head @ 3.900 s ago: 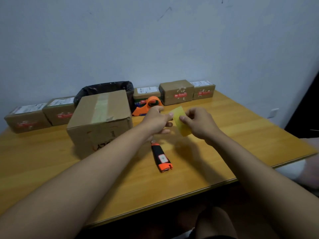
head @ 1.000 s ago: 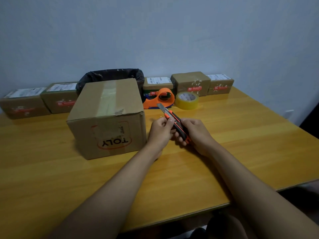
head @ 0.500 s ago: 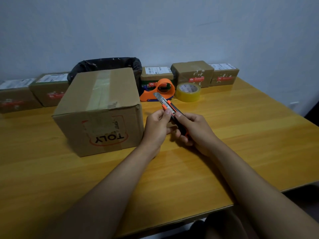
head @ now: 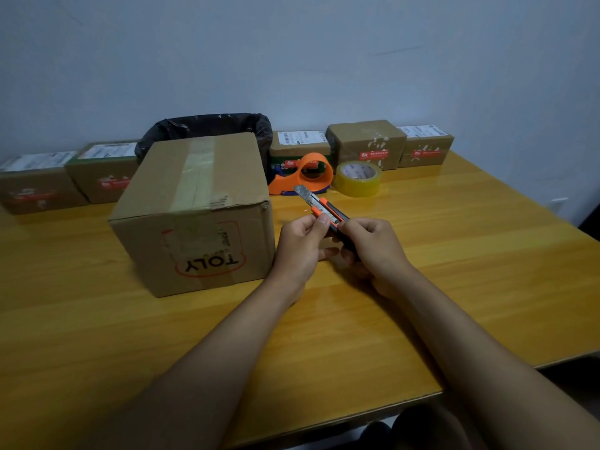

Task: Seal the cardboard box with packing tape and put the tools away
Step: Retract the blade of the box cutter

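Observation:
A large cardboard box (head: 194,216) with a strip of tape along its top and "TOLY" printed upside down on its front stands at the table's left middle. Just right of it, both hands hold an orange and black utility knife (head: 324,209) with its metal blade extended toward the far left. My right hand (head: 376,251) wraps the handle. My left hand (head: 305,245) pinches the knife's front part near the slider. Behind the hands stand an orange tape dispenser (head: 308,175) and a roll of yellowish packing tape (head: 358,178).
A bin lined with a black bag (head: 207,128) stands behind the big box. Several small taped parcels (head: 365,142) line the wall on both sides of it. The wooden table (head: 470,254) ends at the right and at the near edge.
3.9 s ago both hands held a yellow piece and the knife lay on the table. Now both hands hold the knife with its blade out, and the tape roll stands by the dispenser.

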